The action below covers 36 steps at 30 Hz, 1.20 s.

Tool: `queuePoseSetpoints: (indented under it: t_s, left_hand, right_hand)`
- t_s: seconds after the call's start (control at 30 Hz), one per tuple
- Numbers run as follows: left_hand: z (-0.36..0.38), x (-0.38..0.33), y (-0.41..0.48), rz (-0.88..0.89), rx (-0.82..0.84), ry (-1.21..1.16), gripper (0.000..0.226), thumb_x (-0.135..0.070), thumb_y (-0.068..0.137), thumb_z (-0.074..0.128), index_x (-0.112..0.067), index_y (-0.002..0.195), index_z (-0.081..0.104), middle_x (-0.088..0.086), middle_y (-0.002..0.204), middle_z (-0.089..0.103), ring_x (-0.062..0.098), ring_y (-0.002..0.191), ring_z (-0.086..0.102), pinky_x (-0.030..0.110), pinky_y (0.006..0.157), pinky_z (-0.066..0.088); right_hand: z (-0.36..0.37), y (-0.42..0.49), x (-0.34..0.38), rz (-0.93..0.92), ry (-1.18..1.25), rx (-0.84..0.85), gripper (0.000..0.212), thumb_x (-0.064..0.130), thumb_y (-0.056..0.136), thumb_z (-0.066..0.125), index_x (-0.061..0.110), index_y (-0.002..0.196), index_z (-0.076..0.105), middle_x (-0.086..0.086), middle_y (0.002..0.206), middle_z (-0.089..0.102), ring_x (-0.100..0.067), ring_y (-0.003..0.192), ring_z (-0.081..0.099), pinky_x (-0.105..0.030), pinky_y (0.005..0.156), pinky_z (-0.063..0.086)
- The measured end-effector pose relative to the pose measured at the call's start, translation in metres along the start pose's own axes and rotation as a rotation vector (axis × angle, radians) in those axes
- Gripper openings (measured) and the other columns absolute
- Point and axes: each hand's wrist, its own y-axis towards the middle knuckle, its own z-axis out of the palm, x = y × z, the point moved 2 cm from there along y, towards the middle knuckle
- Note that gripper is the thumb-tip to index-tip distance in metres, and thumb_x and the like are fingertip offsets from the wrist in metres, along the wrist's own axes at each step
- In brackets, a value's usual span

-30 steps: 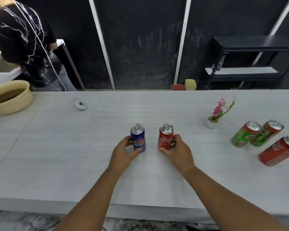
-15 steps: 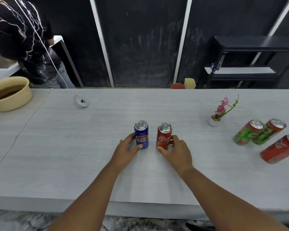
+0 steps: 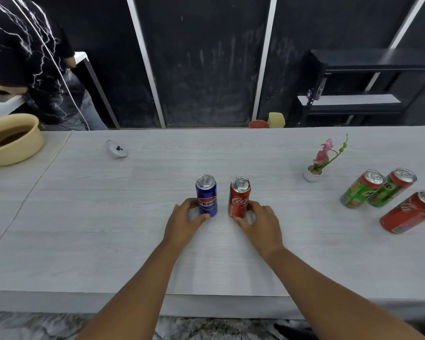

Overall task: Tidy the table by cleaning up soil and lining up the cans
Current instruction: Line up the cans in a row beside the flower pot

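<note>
A blue Pepsi can [image 3: 206,195] and a red Coca-Cola can [image 3: 239,197] stand upright side by side in the middle of the grey table [image 3: 84,217], a small gap between them. My left hand [image 3: 185,223] curls around the lower left of the blue can. My right hand [image 3: 260,223] holds the base of the red can from the right. Far right, two green cans [image 3: 361,188] [image 3: 391,187] and another red can [image 3: 409,212] stand grouped. No loose soil shows on the table.
A small white pot with a pink flower [image 3: 314,171] stands right of centre. A beige bowl of soil [image 3: 11,139] sits at the far left, a small white device [image 3: 116,149] behind. Another person [image 3: 32,62] stands beyond the table's left end. Black shelves [image 3: 353,87] at back right.
The blue can has moved right, closing the gap to the red can. Both hands stay on the cans' bases.
</note>
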Motion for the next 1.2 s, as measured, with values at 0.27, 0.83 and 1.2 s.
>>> queuePoseSetpoints:
  t_s: [0.27, 0.83, 1.2]
  left_hand:
    - [0.002, 0.004, -0.007, 0.034, -0.001, 0.033, 0.046, -0.044, 0.093, 0.082, -0.037, 0.135, 0.064, -0.033, 0.127, 0.066, -0.016, 0.125, 0.053, 0.048, 0.133, 0.024]
    - [0.149, -0.054, -0.105, 0.521, 0.153, 0.515, 0.058, -0.056, 0.110, 0.042, -0.026, 0.160, 0.051, -0.004, 0.175, 0.035, 0.019, 0.166, 0.024, 0.046, 0.136, 0.018]
    - [0.270, -0.142, -0.051, 0.514, 0.317, 0.400, 0.068, -0.055, 0.110, 0.047, -0.019, 0.167, 0.037, -0.001, 0.178, 0.027, 0.017, 0.168, 0.012, 0.032, 0.134, -0.009]
  right_hand:
    - [-0.001, 0.003, -0.003, 0.021, 0.046, 0.055, 0.066, 0.052, 0.084, 0.083, 0.028, 0.141, 0.062, 0.000, 0.121, 0.065, -0.017, 0.117, 0.058, -0.035, 0.100, 0.052]
    - [-0.117, -0.074, -0.144, 0.164, -0.039, -0.279, 0.048, 0.030, 0.095, 0.078, 0.014, 0.139, 0.065, -0.003, 0.141, 0.064, -0.023, 0.134, 0.055, -0.048, 0.116, 0.046]
    - [-0.208, -0.048, -0.249, 0.568, 0.385, -0.515, 0.083, 0.041, 0.085, 0.088, 0.030, 0.154, 0.042, 0.006, 0.146, 0.051, -0.016, 0.127, 0.055, -0.044, 0.110, 0.050]
